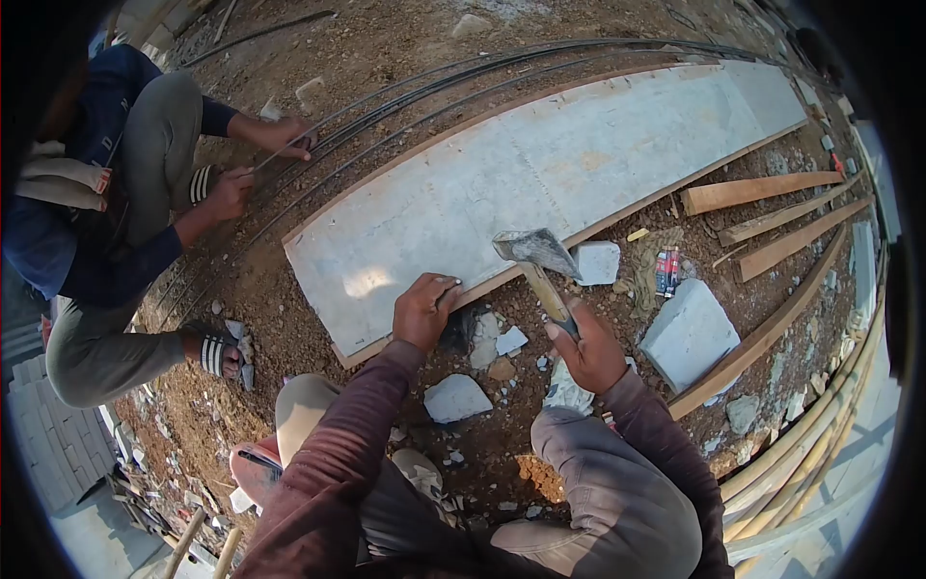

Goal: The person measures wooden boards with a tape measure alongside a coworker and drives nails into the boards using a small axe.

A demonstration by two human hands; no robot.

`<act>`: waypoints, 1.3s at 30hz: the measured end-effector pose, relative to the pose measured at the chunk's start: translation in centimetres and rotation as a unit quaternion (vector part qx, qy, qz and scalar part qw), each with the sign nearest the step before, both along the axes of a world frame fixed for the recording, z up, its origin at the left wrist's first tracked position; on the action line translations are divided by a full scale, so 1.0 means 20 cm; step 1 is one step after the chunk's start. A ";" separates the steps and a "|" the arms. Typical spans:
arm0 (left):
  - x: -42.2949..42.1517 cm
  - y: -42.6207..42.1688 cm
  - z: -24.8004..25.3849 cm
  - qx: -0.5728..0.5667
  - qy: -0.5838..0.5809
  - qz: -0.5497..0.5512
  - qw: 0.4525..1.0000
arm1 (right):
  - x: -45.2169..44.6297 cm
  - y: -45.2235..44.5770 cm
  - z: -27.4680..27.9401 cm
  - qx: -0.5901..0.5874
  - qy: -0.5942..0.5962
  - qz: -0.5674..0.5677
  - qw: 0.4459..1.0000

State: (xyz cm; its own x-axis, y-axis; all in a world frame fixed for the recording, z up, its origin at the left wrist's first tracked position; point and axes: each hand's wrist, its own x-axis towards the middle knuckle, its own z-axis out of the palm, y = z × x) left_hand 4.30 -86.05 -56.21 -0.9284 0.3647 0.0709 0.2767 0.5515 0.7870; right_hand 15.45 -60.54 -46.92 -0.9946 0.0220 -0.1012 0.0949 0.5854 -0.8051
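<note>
My right hand (590, 349) is wrapped round the wooden handle of a hatchet (536, 253), whose broad metal head is raised beside the near edge of a long pale board (502, 193). At that same edge, my left hand (425, 311) rests with its fingers curled and pinched together. Whatever is between those fingertips is too small to make out. The board lies on the ground with wooden strips along its long edges.
Another person (125, 193) sits at the left, both hands on thin dark rods (405, 95) running behind the board. Wooden strips (762, 193), a white block (689, 328), broken pieces (456, 398) and a small red packet (667, 271) lie at the right and near my knees.
</note>
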 end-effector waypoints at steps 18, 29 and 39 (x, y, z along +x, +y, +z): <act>0.01 -0.03 -0.08 -0.008 0.032 -0.011 0.999 | -0.04 -0.11 -0.07 0.101 -0.047 0.118 0.987; 0.03 -0.04 0.01 0.002 0.008 -0.028 1.000 | -0.01 -0.08 -0.07 0.088 -0.111 0.059 0.988; -0.17 -0.24 -0.08 -0.233 0.078 0.096 0.965 | 0.07 -0.05 -0.16 0.072 -0.025 0.035 0.996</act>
State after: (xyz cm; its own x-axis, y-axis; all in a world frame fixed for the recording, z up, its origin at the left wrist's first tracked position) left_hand 0.81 -90.77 -57.80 -0.9735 0.2125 0.0850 0.2287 0.8880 0.3989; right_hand 16.93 -61.52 -50.08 -0.9881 -0.0297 -0.1507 0.0868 0.7018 -0.7071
